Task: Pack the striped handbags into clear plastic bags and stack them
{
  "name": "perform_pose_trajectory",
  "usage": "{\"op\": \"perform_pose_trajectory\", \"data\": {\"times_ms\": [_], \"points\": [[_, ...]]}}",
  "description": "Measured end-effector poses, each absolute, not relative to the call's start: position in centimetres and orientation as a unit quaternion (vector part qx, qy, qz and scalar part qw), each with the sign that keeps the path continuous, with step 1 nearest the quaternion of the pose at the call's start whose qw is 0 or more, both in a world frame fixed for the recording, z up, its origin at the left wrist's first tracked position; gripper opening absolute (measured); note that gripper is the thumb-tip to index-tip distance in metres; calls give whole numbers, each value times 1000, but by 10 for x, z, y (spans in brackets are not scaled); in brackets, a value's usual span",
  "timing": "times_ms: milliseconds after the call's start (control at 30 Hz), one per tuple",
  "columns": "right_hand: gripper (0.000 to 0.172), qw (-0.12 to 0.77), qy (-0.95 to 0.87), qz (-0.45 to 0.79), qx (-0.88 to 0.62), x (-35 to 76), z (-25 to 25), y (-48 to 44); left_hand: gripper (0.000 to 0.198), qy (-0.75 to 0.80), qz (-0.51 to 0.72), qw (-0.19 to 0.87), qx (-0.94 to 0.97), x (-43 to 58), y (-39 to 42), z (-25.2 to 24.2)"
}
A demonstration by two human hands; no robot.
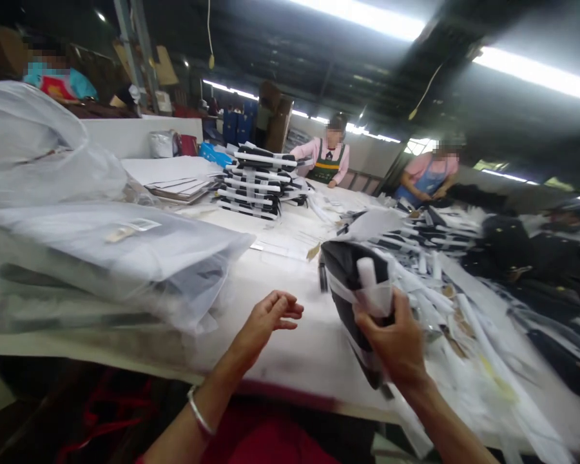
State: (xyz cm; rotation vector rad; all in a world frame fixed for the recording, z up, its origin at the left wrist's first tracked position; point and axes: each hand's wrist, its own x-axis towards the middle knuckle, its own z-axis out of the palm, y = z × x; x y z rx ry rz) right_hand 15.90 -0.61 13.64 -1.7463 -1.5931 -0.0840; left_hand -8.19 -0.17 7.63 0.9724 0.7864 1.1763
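My right hand (399,338) grips a flat black item with a pale band around it (341,270), which is tilted on edge above the table. A short white roll shows on its face, and its exact kind is unclear. To the left of it, my left hand (274,312) hovers over the white tabletop (251,277), empty, with the fingers apart and slightly bent. Nearest to that hand on the left lies a large item in clear plastic (140,251) with a label on top.
Similar black and white items form a stack (254,183) at the back. More lie in a loose pile (425,229) at right, beside scattered white strips (483,341). Flat white sheets (174,174) rest at left. Two people in aprons (326,161) (428,177) work across the table.
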Motion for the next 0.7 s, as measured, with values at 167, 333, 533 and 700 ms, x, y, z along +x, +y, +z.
{"op": "perform_pose_trajectory", "data": {"times_ms": [167,333,533,700], "points": [[55,632,-452,170,-606,157,162,-9,42,472,517,410,585,-85,-10,66],[53,717,-273,391,-508,142,96,-22,69,540,527,430,496,-93,-2,38],[51,633,-187,543,-520,118,13,-62,73,583,450,450,506,-107,7,1],[56,470,-186,693,-515,140,11,-103,69,590,414,394,570,-118,20,3]]}}
